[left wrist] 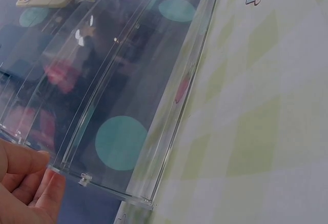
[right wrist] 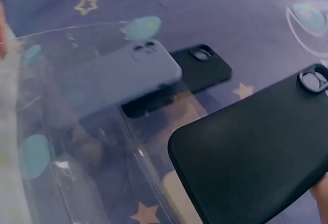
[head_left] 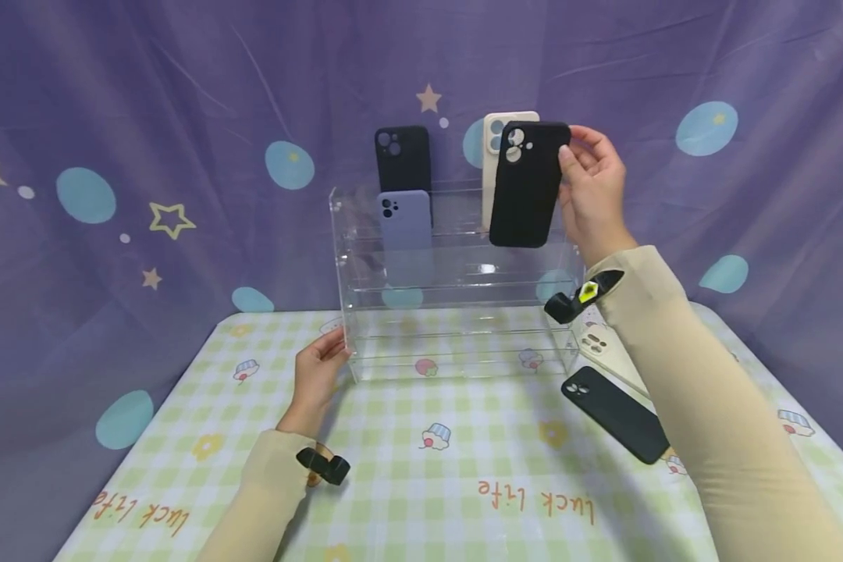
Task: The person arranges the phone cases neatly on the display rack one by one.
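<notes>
My right hand (head_left: 596,191) grips a black phone case (head_left: 530,187) by its right edge, in front of the clear acrylic display stand (head_left: 464,321). The case is upright and partly covers a white phone case (head_left: 489,168) on the top tier; in the right wrist view, the black case (right wrist: 256,147) looms large. My left hand (head_left: 319,373) pinches the stand's lower left side edge, and the left wrist view shows thumb and fingers (left wrist: 48,198) on either side of it. Another black phone case (head_left: 403,160) stands at the top left, behind a lavender phone case (head_left: 406,234) one tier lower.
On the table's right side lie a dark phone case (head_left: 618,414) and a white phone case (head_left: 614,357), partly behind my right forearm. A green checked cloth (head_left: 393,499) covers the table. A purple curtain (head_left: 204,117) hangs behind the stand.
</notes>
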Available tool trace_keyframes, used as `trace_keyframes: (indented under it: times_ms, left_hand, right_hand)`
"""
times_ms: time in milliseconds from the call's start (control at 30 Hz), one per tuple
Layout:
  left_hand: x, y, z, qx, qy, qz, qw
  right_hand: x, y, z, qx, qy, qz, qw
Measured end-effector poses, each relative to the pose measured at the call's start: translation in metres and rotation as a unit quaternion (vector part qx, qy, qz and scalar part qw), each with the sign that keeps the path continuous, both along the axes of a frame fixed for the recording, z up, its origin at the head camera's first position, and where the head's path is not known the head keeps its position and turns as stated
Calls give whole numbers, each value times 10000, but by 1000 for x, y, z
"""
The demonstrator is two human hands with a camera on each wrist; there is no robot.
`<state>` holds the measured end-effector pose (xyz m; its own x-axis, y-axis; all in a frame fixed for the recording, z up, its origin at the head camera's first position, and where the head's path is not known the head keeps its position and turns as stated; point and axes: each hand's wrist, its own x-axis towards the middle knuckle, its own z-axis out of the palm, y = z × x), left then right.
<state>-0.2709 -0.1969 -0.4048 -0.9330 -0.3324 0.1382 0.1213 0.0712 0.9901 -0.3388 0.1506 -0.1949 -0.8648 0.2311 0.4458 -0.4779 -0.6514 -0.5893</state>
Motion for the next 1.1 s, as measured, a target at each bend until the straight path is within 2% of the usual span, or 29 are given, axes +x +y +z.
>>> trace_keyframes:
  times_ms: [233, 467, 633, 867, 1100]
  left_hand:
    - [1, -1, 1, 15, 13, -12, 10000]
    - [2, -1, 0, 32, 53, -30, 10000]
    - [1, 0, 0, 21, 3, -44, 10000]
    - [2, 1, 0, 8, -40, -110, 9999]
    - [2, 2, 1, 3, -43, -143, 9999]
  right_hand:
    - [-15, 3, 3, -508, 93, -73, 9986]
    - [-27, 2, -5, -601, 106, -215, 9979]
    - [-33, 2, -16, -364, 142, -224, 9990]
    - [-37, 0, -30, 37, 79, -22, 10000]
    - [-38, 0, -38, 182, -86, -126, 9997]
